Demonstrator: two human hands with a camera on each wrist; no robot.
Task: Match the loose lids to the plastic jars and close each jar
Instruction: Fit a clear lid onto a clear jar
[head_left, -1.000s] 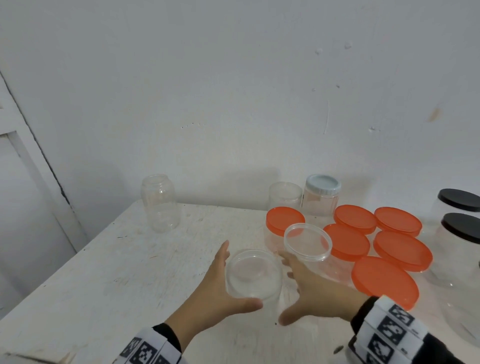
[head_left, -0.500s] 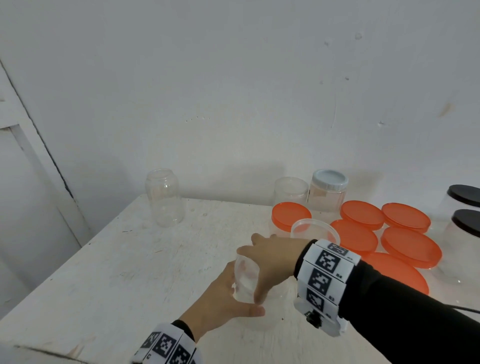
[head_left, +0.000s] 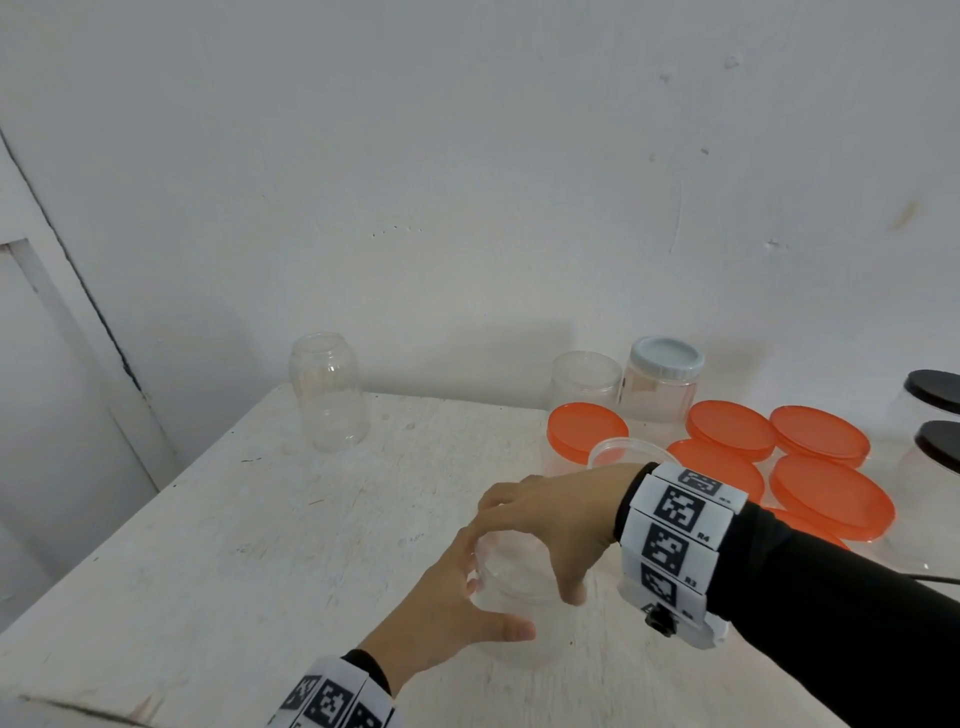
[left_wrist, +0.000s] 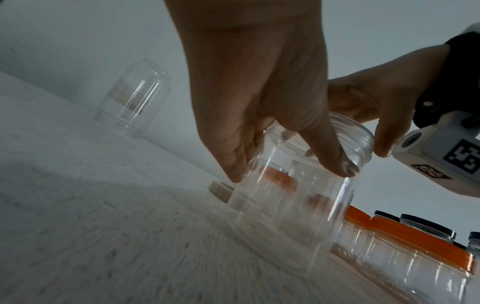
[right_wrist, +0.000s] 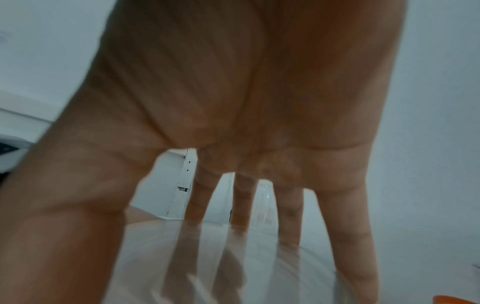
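We see the right hand (head_left: 550, 514) arched over a clear jar (left_wrist: 298, 185), fingertips (left_wrist: 381, 148) and thumb curled about its open rim from above. The left hand (head_left: 447, 613) clasps the jar's wall from the opposite side, thumb (left_wrist: 335, 162) across the front. The jar stands upright on the white table (head_left: 260, 545). Just beyond the grip sits a loose clear lid (head_left: 623, 451) atop another jar; farther out stand orange-lidded jars (head_left: 826, 493), and well apart, a lone open jar (head_left: 327, 395).
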